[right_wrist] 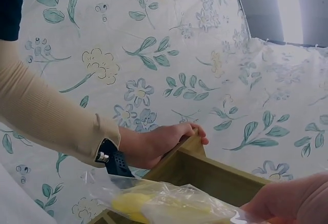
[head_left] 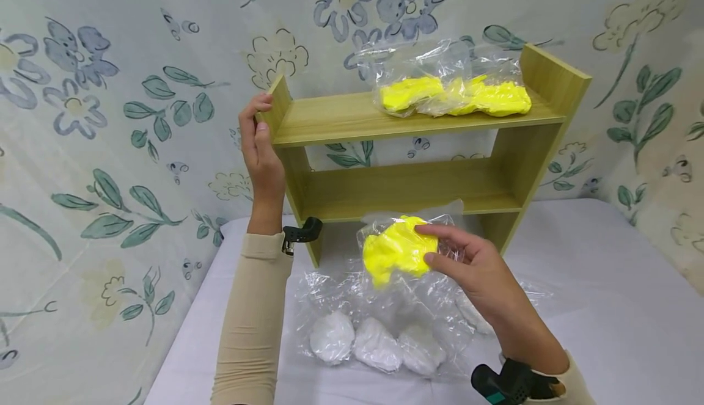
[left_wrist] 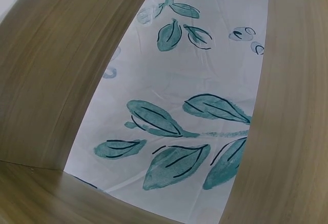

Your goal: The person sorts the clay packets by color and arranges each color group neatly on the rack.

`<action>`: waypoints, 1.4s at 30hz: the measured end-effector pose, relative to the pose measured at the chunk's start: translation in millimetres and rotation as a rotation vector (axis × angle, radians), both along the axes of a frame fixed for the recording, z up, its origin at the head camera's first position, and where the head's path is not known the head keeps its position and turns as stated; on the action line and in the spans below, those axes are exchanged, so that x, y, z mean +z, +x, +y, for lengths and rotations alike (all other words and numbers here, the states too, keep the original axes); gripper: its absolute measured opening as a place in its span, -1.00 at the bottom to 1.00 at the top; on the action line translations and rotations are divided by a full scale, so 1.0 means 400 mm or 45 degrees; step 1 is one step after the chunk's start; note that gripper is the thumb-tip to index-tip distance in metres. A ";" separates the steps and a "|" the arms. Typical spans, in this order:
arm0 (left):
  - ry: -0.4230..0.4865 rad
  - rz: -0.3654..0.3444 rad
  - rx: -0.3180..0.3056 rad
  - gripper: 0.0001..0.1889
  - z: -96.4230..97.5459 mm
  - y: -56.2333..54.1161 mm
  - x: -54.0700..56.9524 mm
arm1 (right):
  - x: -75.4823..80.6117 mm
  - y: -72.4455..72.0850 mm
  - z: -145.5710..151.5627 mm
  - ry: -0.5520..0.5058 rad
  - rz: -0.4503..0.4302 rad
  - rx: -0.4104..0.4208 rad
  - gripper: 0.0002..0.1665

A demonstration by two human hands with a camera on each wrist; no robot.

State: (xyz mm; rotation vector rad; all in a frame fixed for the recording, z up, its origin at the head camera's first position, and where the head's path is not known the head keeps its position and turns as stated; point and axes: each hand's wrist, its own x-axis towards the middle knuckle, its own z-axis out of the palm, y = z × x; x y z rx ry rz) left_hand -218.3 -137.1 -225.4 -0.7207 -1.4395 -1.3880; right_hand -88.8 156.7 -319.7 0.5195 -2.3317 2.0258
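Note:
My right hand (head_left: 475,264) pinches a clear plastic bag with a bright yellow lump (head_left: 393,249) between thumb and fingers, in front of the lower part of a small wooden shelf (head_left: 335,115). The right wrist view shows this bag (right_wrist: 169,203) from the side, beside the holding fingers. At the shelf's upper left end, my left hand (head_left: 264,154) grips the side panel, its fingertips over the top edge. That grip also shows in the right wrist view, where the left hand (right_wrist: 159,144) wraps the panel's corner. Only boards and the patterned cloth behind appear in the left wrist view.
Clear bags with yellow lumps (head_left: 489,96) lie on the right of the top board. Several bagged white lumps (head_left: 376,344) lie on the white-covered table (head_left: 599,307) in front of the shelf. Flower-patterned cloth (head_left: 181,38) hangs behind and at the sides.

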 end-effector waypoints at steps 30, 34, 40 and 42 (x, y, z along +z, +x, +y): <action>-0.011 0.003 0.020 -0.68 -0.009 -0.004 -0.004 | 0.311 0.090 -0.004 0.200 0.313 -0.089 -0.50; 0.007 0.013 0.015 -0.68 -0.006 -0.007 -0.006 | 0.345 0.092 -0.008 0.174 0.370 -0.100 -0.48; 0.007 0.011 0.025 -0.67 -0.001 -0.004 -0.008 | 0.395 0.078 -0.018 0.060 0.469 -0.042 -0.51; 0.009 0.024 0.025 -0.67 0.001 -0.004 -0.005 | 0.416 0.074 -0.025 0.062 0.487 -0.045 -0.52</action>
